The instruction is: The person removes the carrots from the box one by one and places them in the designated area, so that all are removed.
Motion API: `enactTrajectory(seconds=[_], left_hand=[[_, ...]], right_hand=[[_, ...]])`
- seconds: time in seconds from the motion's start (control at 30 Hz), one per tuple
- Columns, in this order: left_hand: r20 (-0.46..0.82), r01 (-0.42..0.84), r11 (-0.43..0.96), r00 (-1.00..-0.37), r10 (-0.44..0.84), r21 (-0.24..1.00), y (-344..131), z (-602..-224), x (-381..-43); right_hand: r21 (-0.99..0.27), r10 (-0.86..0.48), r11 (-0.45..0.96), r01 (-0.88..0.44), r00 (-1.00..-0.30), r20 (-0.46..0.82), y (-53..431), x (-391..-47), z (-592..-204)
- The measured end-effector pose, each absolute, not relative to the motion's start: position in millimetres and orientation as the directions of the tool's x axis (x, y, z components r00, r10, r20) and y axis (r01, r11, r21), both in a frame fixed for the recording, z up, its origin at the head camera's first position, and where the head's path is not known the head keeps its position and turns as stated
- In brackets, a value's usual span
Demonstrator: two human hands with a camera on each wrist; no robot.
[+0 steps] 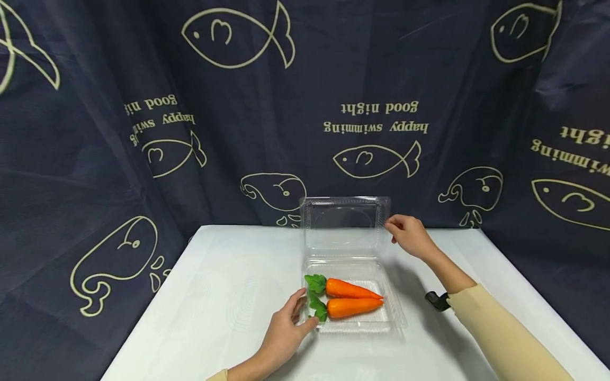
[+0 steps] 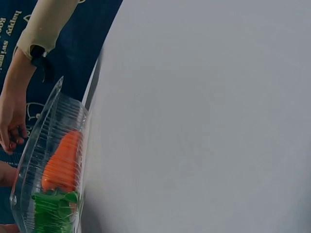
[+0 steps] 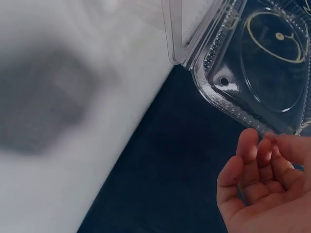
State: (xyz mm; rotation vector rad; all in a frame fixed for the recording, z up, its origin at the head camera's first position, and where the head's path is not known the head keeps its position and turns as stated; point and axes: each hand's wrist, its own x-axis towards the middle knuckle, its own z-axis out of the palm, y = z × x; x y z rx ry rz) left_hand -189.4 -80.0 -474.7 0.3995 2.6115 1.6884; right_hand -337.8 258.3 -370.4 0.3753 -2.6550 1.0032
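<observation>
Both hands hold the clear box [image 1: 392, 301]: the left hand [image 1: 284, 329], thumb and fingers moderately spread, grips its left side by the near corner; the right hand [image 1: 411, 234] pinches, narrowly, the right rim of its raised lid [image 1: 343, 226]. Worktop [image 1: 238, 270] surface extends either side, the box well apart from its left and right edges. Inside lie two carrots [image 1: 355, 307], long axes roughly left to right, leaves leftward, tips converging near the right wall.
</observation>
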Motion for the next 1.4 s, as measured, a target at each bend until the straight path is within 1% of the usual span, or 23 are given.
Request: enactTrajectory(seconds=[0.27,0.5,0.77,0.97,1.23,1.4], left_hand=[[0.110,0.188,0.405,-0.972,0.209,0.895,-80.7,-477.5,-189.8],[0.126,0.202,0.412,-0.971,0.205,0.888,-80.7,-476.9,-190.3],[0.129,0.210,0.424,-0.969,0.212,0.881,-81.0,-475.6,-190.6],[0.132,0.215,0.430,-0.968,0.215,0.877,-81.8,-476.0,-189.4],[0.139,0.220,0.445,-0.968,0.207,0.868,-83.4,-476.9,-188.2],[0.146,0.230,0.458,-0.966,0.212,0.859,-84.5,-477.2,-188.6]], right_hand=[[-0.642,-0.121,0.720,-0.264,-0.958,0.258,259.9,-348.0,-373.5],[-0.673,-0.106,0.700,-0.240,-0.966,0.234,264.1,-358.8,-377.4],[-0.718,-0.083,0.671,-0.185,-0.981,0.175,264.3,-369.0,-381.3],[-0.714,-0.079,0.684,-0.149,-0.988,0.131,264.3,-373.4,-386.9],[-0.724,-0.095,0.672,-0.155,-0.988,0.123,261.6,-380.4,-398.0],[-0.729,-0.088,0.673,-0.126,-0.992,0.090,261.9,-384.8,-404.9]])
